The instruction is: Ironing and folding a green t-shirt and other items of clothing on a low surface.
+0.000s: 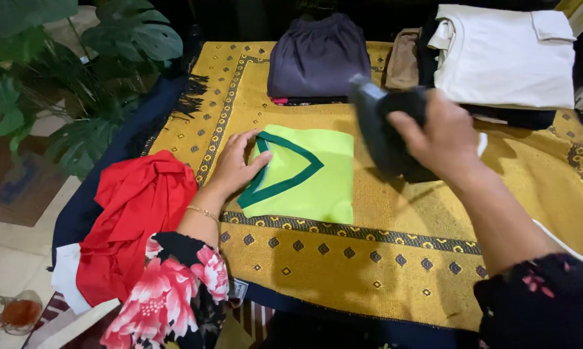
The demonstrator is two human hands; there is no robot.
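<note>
Folded lime-green shirt [304,173] flat on the yellow mat [382,258], green V-neck tip pointing right, long axis running away from the viewer. Left hand [234,165] spread, pressing its left edge. Right hand [443,139] clenched around dark iron [382,129], just right of shirt.

Warm overhead light, soft shadows on cloth, right hand [443,139] motion-blurred (edges dim)
</note>
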